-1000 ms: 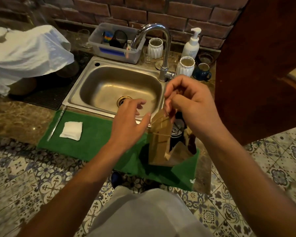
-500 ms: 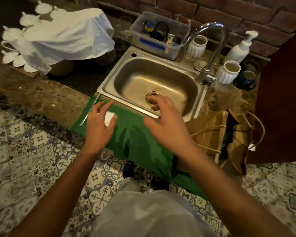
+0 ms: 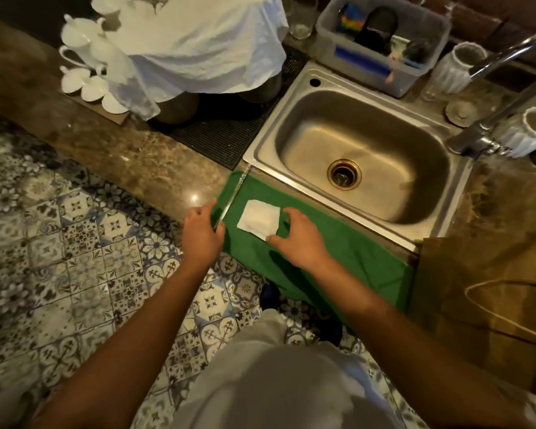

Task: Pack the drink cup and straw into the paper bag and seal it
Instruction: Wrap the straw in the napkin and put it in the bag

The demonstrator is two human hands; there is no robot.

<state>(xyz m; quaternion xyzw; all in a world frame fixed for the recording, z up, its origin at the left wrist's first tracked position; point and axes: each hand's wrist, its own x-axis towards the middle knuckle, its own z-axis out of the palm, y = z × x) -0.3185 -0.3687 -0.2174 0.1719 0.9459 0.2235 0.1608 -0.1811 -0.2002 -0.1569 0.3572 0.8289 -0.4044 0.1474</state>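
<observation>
1. A green mat (image 3: pixel 338 258) is seen spread along the near edge of a brown stone counter (image 3: pixel 130 156), in front of a stainless steel sink (image 3: pixel 362 162).
2. The left hand (image 3: pixel 202 234) is placed at the mat's left edge, its fingers curled beside the near end of a long wrapped straw (image 3: pixel 233 198); whether the straw is actually gripped cannot be told.
3. The straw is laid along the mat's left border, its far end reaching the sink's corner.
4. The right hand (image 3: pixel 297 239) is held loosely open over the mat, thumb and fingertips touching the near right corner of a folded white napkin (image 3: pixel 259 218), which lies flat just right of the straw.
5. The brown paper bag (image 3: pixel 483 292), with its twine handle (image 3: pixel 508 308) visible, is seen at the right of the frame, just beyond the mat's right end and well apart from both hands.
6. The drink cup is not seen in this view.
7. Far left, white teaware (image 3: pixel 84 72) is partly covered by a white cloth (image 3: pixel 205 41); a clear plastic bin (image 3: pixel 384 41) is set behind the sink.
</observation>
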